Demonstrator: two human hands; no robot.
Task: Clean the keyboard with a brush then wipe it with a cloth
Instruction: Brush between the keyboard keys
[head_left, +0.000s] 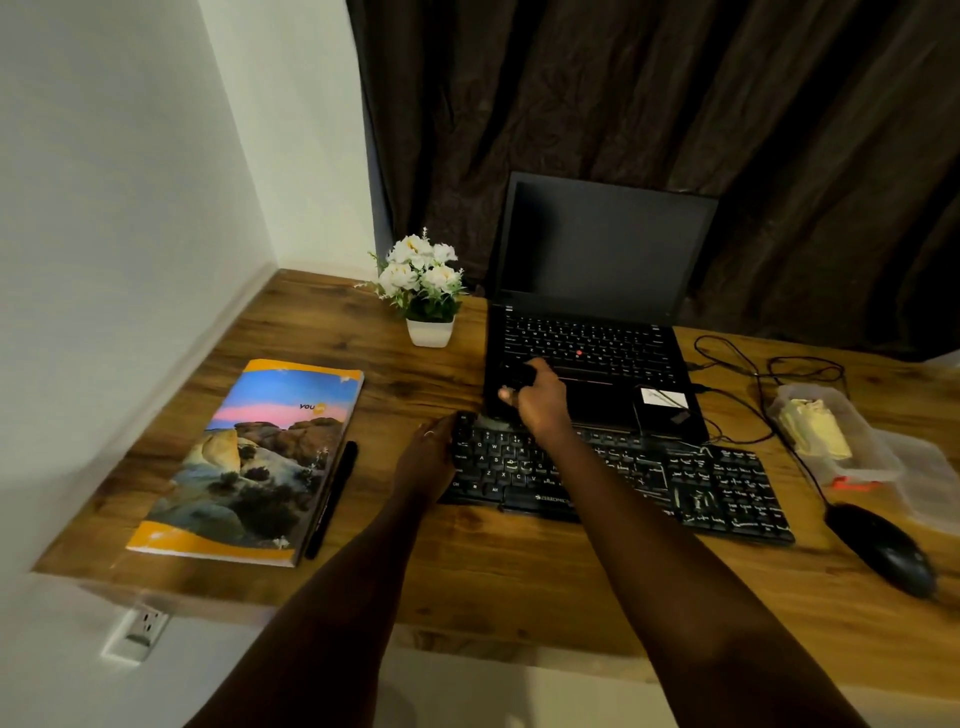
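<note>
Bristles are hard to make out: something dark sits in my right hand (535, 397), fingers curled around it above the top-left corner of the external keyboard (618, 478), and a pale blur below the fist may be brush (511, 376) hair, though I cannot tell for sure. My left hand (428, 452) rests against the keyboard's left edge, fingers pressed together on its rim, a ring on one. The keyboard lies on the wooden desk (426, 561) in front of the open laptop (592, 332), whose screen is dark; my right forearm hides a strip of keys. White lettering on the keyboard's front edge is too blurred to read fully. The book (249, 462) at left shows "you" on its cover, a black pen (332, 499) just beside it. A mouse (883, 551) lies at right, near clear plastic containers (836, 431) holding something yellowish, possibly a cloth.
</note>
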